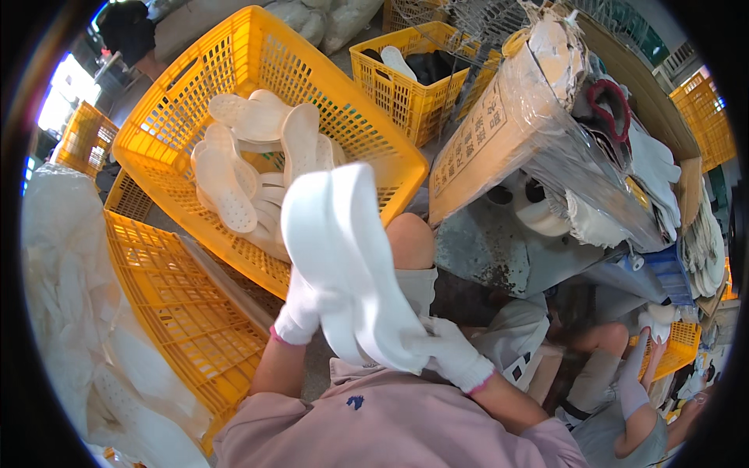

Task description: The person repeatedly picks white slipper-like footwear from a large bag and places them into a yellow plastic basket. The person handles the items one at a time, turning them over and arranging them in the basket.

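Observation:
A pair of white foam shoe soles (331, 242) stands raised in front of my chest, the two lying side by side against each other. My left hand (300, 309), in a white knit glove with a pink cuff, is closed on their left edge. At their lower right end, my right hand (454, 352), gloved the same way, grips the near tips. Just beyond is a large yellow plastic crate (175, 164), tilted. Inside it lie several off-white perforated soles (222, 183), partly hidden by the pair I hold.
A cardboard box (484, 140) with gloves and cloth on it stands to the right. Farther back is a smaller yellow crate (409, 101) with dark and white pieces. Another yellow crate (183, 304) and a plastic bag (74, 257) are at left. A co-worker (616, 390) sits at lower right.

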The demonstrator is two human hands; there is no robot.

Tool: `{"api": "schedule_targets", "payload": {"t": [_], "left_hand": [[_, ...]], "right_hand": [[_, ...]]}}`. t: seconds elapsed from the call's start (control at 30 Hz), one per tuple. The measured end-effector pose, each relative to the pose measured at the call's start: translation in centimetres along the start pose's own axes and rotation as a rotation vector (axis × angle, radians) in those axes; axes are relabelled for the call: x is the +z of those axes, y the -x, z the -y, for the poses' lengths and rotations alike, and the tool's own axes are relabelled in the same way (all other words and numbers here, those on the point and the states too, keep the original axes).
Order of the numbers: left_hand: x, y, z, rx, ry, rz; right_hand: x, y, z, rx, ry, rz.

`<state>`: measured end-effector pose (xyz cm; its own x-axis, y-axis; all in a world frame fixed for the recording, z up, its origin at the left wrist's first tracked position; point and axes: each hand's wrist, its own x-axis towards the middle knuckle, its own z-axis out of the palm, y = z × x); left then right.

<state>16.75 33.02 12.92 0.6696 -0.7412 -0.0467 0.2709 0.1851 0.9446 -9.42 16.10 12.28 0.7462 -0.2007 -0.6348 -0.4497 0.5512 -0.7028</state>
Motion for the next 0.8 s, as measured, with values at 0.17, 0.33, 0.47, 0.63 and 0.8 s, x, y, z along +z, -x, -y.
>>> {"api": "schedule_targets", "payload": {"t": [0.17,0.33,0.47,0.63,0.8], "left_hand": [[-2.1,-2.8,1.8,-0.214,0.452,0.025],[3.8,-0.3,5.2,0.038,-0.348,0.210],[4.5,1.2,2.6,-0.184,-0.097,0.224],[3.2,1.9,1.3,-0.335,0.262,0.139],[-2.1,-2.5,0.8,-0.165,-0.002,-0.114]], "right_hand": [[-2.4,4.7,0.1,-0.100,0.067,-0.114],[-1.0,0.5,-1.0,-0.296,-0.094,0.061],[-1.0,-0.6,-1.7,-0.041,-0.386,0.016],[-1.3,1.7,-1.8,0.075,-0.299,0.162],[-3.0,7.1,-2.1,-0.048,-0.140,-0.265]]}}
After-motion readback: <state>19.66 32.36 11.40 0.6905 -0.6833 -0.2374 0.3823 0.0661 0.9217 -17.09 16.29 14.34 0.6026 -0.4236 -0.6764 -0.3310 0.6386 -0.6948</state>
